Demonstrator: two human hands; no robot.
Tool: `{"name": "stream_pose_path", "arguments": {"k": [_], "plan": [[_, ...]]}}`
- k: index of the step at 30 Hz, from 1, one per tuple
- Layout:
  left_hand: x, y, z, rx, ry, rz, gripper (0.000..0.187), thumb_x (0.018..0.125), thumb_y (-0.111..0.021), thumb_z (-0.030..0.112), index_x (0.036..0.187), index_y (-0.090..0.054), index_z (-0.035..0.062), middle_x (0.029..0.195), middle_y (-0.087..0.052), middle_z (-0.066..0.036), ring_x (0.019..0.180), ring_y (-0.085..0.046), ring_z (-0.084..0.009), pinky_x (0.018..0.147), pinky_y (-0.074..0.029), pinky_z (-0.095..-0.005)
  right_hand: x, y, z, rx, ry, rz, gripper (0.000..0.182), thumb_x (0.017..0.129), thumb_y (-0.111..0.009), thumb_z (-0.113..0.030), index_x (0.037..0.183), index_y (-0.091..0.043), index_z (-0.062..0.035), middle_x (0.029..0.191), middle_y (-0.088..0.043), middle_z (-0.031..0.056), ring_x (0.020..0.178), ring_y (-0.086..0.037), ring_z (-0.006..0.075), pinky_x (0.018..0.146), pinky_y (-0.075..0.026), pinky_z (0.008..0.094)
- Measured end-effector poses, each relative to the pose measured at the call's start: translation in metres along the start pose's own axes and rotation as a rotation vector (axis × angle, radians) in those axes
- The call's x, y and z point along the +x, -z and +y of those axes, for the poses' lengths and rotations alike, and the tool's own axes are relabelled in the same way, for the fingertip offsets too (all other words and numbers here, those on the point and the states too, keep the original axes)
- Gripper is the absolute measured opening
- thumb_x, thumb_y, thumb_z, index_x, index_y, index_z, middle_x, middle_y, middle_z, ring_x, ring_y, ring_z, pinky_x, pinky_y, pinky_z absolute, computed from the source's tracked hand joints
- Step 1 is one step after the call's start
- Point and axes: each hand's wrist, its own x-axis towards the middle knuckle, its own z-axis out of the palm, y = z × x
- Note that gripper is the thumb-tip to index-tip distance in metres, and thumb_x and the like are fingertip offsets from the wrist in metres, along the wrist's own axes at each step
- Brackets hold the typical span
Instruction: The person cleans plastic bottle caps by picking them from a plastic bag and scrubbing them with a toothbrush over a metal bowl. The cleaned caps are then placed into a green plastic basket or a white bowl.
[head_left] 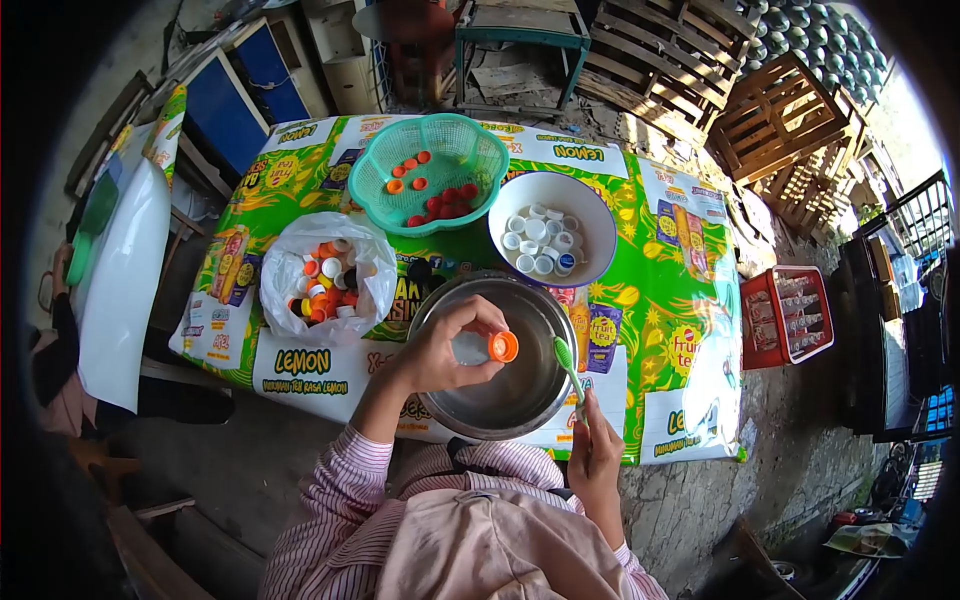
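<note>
Left hand [440,350] fingers pinched the orange cap [503,346] by its rim over the steel bowl [500,410], likely light, rigid, wet-slippery; right hand [595,450] clenched the green toothbrush [567,365].

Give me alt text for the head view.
Left hand holds an orange bottle cap over a steel basin; right hand grips a green toothbrush. Behind: bag of mixed caps, green basket, white bowl.
</note>
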Motion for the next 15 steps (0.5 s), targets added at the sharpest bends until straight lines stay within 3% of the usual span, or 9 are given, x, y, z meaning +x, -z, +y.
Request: {"name": "stream_pose_path", "arguments": {"k": [2,4,6,8,9,12,13,15], "plan": [[-0.009,-0.009,-0.017,0.801,0.017,-0.076,0.035,0.068,-0.07,0.006,0.101,-0.057,0.0072,0.099,-0.058,-0.006,0.094,-0.059,-0.0197,0.084,-0.046,-0.0327,-0.002,0.001,0.009,-0.099,-0.026,-0.061,0.05,0.082,-0.053,0.005,0.13,-0.049,-0.0106,0.075,-0.059,0.0157,0.061,-0.058,0.0296,0.056,-0.046,0.034],[-0.015,-0.015,-0.026,0.602,0.072,-0.112,0.031,0.068,-0.069,0.011,0.097,-0.059,0.0082,0.098,-0.059,-0.006,0.094,-0.058,-0.0229,0.082,-0.045,-0.0348,0.0,0.007,0.006,-0.473,-0.136,-0.439,0.05,0.084,-0.053,-0.002,0.131,-0.048,-0.0155,0.07,-0.057,0.0131,0.056,-0.057,0.0297,0.051,-0.045,0.0392],[-0.021,-0.021,-0.03,0.364,0.087,-0.096,0.021,0.072,-0.069,0.016,0.089,-0.061,0.0096,0.097,-0.06,-0.003,0.094,-0.059,-0.0211,0.082,-0.043,-0.0335,-0.004,0.004,0.011,-0.354,-0.105,-0.345,0.049,0.086,-0.053,-0.007,0.132,-0.046,-0.0205,0.069,-0.057,0.0122,0.054,-0.057,0.0297,0.049,-0.044,0.0422],[-0.028,-0.023,-0.034,0.651,0.021,-0.14,0.018,0.074,-0.069,0.018,0.087,-0.061,0.0085,0.095,-0.06,-0.002,0.092,-0.06,-0.0215,0.077,-0.046,-0.0327,-0.006,0.001,0.011,-0.25,-0.114,-0.234,0.048,0.086,-0.052,-0.008,0.132,-0.047,-0.0222,0.068,-0.057,0.0122,0.054,-0.057,0.0301,0.049,-0.045,0.042],[-0.03,-0.021,-0.036,0.658,0.021,-0.135,0.018,0.074,-0.069,0.018,0.087,-0.061,0.0085,0.095,-0.06,-0.002,0.092,-0.06,-0.0215,0.077,-0.046,-0.0327,-0.008,0.002,0.013,-0.379,-0.178,-0.34,0.048,0.087,-0.053,-0.008,0.132,-0.047,-0.022,0.071,-0.058,0.0128,0.057,-0.059,0.0305,0.05,-0.046,0.0417],[-0.023,-0.01,-0.042,0.639,0.111,-0.136,0.018,0.076,-0.069,0.019,0.086,-0.061,0.0071,0.092,-0.063,-0.004,0.088,-0.061,-0.0228,0.073,-0.047,-0.0324,-0.009,0.001,0.016,-0.359,-0.142,-0.314,0.047,0.087,-0.053,-0.009,0.132,-0.047,-0.0221,0.072,-0.059,0.013,0.058,-0.06,0.0305,0.05,-0.046,0.0416],[-0.016,0.0,-0.043,0.634,0.101,0.014,0.018,0.077,-0.069,0.019,0.086,-0.061,0.0068,0.09,-0.064,-0.005,0.086,-0.062,-0.0233,0.073,-0.047,-0.0328,-0.004,0.003,0.009,-0.296,-0.187,-0.319,0.046,0.085,-0.052,-0.002,0.129,-0.049,-0.0137,0.075,-0.06,0.0207,0.063,-0.059,0.0365,0.054,-0.044,0.0424],[0.001,0.026,-0.05,0.643,0.091,0.27,0.018,0.078,-0.069,0.02,0.086,-0.061,0.006,0.089,-0.065,-0.007,0.083,-0.063,-0.0244,0.072,-0.047,-0.0336,-0.003,0.004,0.013,-0.297,-0.184,-0.321,0.046,0.085,-0.052,-0.002,0.13,-0.049,-0.0146,0.074,-0.06,0.0203,0.062,-0.059,0.0362,0.054,-0.044,0.0423]]}}
